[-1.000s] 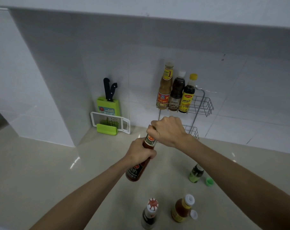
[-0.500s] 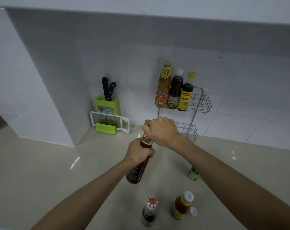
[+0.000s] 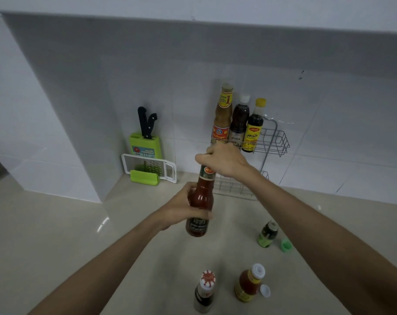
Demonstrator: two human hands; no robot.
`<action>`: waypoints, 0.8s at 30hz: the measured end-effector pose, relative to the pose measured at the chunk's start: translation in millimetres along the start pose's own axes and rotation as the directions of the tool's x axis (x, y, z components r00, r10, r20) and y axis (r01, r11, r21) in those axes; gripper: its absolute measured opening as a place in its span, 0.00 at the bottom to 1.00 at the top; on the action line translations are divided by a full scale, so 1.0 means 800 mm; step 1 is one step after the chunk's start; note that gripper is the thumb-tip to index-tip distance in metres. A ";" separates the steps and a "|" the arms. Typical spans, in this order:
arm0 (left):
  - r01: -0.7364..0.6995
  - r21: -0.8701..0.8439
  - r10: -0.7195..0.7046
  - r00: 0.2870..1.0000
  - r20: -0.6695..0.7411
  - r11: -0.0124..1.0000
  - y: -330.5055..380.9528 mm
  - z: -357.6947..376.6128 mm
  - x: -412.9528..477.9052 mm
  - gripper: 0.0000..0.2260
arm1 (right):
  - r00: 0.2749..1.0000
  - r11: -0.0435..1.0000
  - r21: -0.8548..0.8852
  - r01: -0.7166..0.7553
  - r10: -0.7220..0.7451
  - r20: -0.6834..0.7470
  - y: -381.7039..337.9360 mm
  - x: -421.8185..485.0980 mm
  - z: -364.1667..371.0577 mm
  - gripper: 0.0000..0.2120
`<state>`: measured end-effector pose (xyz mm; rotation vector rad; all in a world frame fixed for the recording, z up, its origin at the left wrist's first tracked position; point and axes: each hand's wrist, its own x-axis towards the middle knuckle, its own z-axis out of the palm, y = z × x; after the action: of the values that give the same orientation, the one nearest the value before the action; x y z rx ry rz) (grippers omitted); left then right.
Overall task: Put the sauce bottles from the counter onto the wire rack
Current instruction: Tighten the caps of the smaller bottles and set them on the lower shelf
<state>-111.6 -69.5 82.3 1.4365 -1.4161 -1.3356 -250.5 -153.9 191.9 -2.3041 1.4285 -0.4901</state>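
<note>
one beige counter [image 3: 56,246], white-tiled wall [image 3: 329,110]

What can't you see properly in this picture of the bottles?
- The cap of the red sauce bottle: the right hand covers it in the head view, so on or off is unclear.
- The lower shelf of the wire rack: the right hand and arm hide most of it.
- The dark bottle near the bottom edge: its label is blurred.
- The small green bottle: its label is too small to read.
</note>
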 end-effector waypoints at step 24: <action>0.279 -0.043 -0.281 0.957 -0.067 0.959 -0.048 -0.020 0.170 0.35 | 0.875 0.893 0.428 -0.139 0.313 -0.370 0.165 0.031 0.094 0.19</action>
<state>-105.3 -198.9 23.8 1.6936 -1.1700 -1.4554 -304.8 -219.9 64.0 -1.7415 1.5975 -1.1518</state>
